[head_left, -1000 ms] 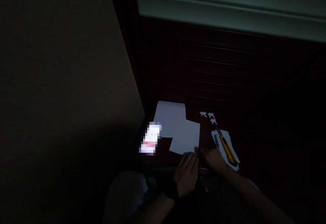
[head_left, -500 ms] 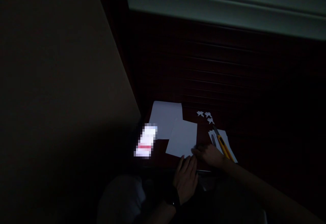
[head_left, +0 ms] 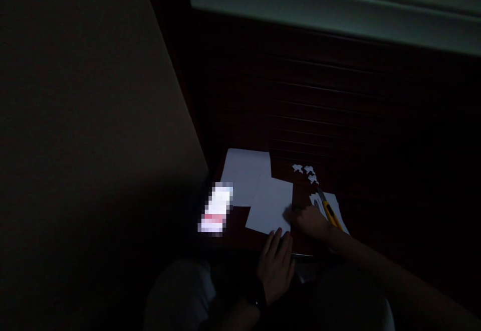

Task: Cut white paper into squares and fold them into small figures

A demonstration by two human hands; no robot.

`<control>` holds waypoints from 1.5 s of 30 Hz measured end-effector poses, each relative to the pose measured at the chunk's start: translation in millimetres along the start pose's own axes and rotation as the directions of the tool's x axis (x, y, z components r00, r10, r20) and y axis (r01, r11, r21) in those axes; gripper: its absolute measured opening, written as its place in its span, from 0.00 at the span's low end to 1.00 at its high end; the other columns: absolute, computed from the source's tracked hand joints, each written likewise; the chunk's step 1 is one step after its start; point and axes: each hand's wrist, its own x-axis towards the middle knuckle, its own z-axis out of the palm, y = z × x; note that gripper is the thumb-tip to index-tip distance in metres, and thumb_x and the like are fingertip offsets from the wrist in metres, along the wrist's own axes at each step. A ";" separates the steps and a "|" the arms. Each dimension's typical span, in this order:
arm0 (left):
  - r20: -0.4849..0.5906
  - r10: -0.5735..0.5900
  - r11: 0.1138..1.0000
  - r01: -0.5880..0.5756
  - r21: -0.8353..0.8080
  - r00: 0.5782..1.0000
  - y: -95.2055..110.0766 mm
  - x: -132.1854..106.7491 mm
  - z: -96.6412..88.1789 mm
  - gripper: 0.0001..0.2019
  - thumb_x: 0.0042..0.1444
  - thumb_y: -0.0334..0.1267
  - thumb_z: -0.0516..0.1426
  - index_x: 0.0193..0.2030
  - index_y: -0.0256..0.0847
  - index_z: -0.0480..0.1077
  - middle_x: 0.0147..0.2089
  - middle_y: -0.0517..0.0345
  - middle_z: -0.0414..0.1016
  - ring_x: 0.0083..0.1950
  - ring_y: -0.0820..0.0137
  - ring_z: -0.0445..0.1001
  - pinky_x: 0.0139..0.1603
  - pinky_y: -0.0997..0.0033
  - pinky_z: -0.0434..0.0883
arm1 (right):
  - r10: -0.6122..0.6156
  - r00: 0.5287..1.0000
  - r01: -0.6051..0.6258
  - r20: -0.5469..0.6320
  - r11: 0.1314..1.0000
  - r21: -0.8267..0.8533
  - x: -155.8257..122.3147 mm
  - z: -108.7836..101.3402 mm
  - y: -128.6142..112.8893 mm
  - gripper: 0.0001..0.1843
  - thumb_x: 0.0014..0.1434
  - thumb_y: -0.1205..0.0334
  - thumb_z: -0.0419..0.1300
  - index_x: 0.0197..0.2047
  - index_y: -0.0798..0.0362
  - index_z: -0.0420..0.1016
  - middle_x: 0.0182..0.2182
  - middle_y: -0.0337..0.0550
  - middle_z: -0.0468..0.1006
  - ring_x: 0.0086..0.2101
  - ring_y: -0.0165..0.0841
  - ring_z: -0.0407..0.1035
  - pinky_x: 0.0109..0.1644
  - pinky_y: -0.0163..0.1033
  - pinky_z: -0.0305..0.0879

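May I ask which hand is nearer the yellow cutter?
Right. The right hand is just left of the yellow cutter; the left hand is farther off, at the nearer white sheet.

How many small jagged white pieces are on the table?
3: a left piece, a middle piece beside it, and a near piece by the tip of the yellow cutter. Others could be hidden underneath.

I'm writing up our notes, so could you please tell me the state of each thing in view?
Far white paper sheet: partly covered.
Near white paper sheet: overlapping the far one.
Bright rectangular screen: lit, pixelated.
Yellow utility knife: lying down, blade apparently out.
Small jagged white paper pieces: lying loose.
White paper stack: edges uneven, beneath the knife.
Left hand: fingers extended.
Right hand: curled; contents too dark to tell.
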 end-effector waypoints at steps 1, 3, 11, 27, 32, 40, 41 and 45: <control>-0.003 0.004 1.000 -0.004 0.003 1.000 -0.9 0.0 0.2 0.26 0.61 0.43 0.45 0.64 0.33 0.51 0.67 0.50 0.47 0.67 0.55 0.42 0.65 0.53 0.45 | 0.007 1.000 -0.007 0.002 1.000 0.002 2.8 0.0 -0.6 0.11 0.61 0.67 0.47 0.38 0.56 0.71 0.33 0.52 0.77 0.32 0.38 0.72 0.30 0.35 0.61; -0.005 0.014 1.000 -0.014 0.008 1.000 -2.5 0.0 0.1 0.26 0.61 0.42 0.45 0.64 0.33 0.51 0.67 0.50 0.47 0.67 0.55 0.42 0.65 0.53 0.46 | 0.020 1.000 -0.020 0.009 1.000 0.008 7.8 0.4 -1.7 0.13 0.61 0.66 0.47 0.35 0.57 0.72 0.31 0.53 0.78 0.31 0.38 0.73 0.31 0.36 0.62; -0.015 0.031 1.000 -0.031 0.004 0.999 -1.9 0.5 -6.9 0.25 0.61 0.40 0.45 0.63 0.33 0.51 0.66 0.51 0.48 0.66 0.56 0.44 0.65 0.52 0.48 | 0.099 0.994 -0.100 0.043 0.995 0.005 15.5 -4.1 0.7 0.16 0.61 0.63 0.47 0.32 0.59 0.74 0.30 0.55 0.79 0.32 0.41 0.74 0.34 0.39 0.64; 0.031 0.048 0.999 -0.049 0.011 0.998 -7.4 0.6 -0.2 0.26 0.60 0.40 0.46 0.64 0.34 0.50 0.67 0.51 0.47 0.67 0.57 0.42 0.65 0.56 0.46 | 0.244 0.970 -0.243 0.021 0.969 -0.044 52.6 -8.1 53.2 0.15 0.63 0.64 0.44 0.44 0.55 0.70 0.41 0.57 0.76 0.40 0.43 0.72 0.39 0.43 0.64; 0.032 0.049 0.999 -0.050 0.009 0.998 -8.5 3.5 -0.8 0.26 0.60 0.39 0.46 0.64 0.34 0.50 0.66 0.51 0.48 0.67 0.58 0.43 0.65 0.56 0.46 | 0.322 0.947 -0.322 -0.002 0.946 -0.039 53.4 1.8 63.2 0.21 0.65 0.57 0.37 0.48 0.52 0.68 0.39 0.54 0.77 0.38 0.42 0.73 0.37 0.42 0.64; 0.034 -0.003 1.000 0.004 -0.029 0.999 -2.1 2.1 -11.5 0.25 0.60 0.41 0.45 0.64 0.39 0.52 0.65 0.56 0.51 0.66 0.60 0.46 0.65 0.56 0.49 | 0.422 0.907 -0.422 -0.013 0.906 -0.031 61.1 8.3 76.7 0.22 0.65 0.57 0.36 0.52 0.56 0.65 0.36 0.57 0.77 0.36 0.44 0.73 0.37 0.44 0.63; 0.027 -0.019 0.999 0.020 -0.036 0.999 -1.1 4.2 -13.0 0.25 0.60 0.42 0.45 0.64 0.40 0.52 0.65 0.56 0.52 0.66 0.60 0.47 0.65 0.56 0.50 | 0.418 0.909 -0.418 -0.013 0.908 -0.029 61.2 7.9 77.1 0.22 0.65 0.57 0.37 0.51 0.56 0.65 0.35 0.57 0.77 0.36 0.44 0.73 0.37 0.44 0.63; -0.051 -0.096 0.995 0.094 -0.042 0.994 -11.9 44.4 -18.7 0.25 0.61 0.41 0.44 0.64 0.40 0.49 0.66 0.59 0.50 0.66 0.63 0.46 0.65 0.57 0.50 | 0.391 0.920 -0.391 -0.014 0.920 -0.025 60.5 6.9 76.9 0.22 0.65 0.58 0.38 0.50 0.57 0.67 0.35 0.59 0.77 0.36 0.44 0.73 0.37 0.45 0.63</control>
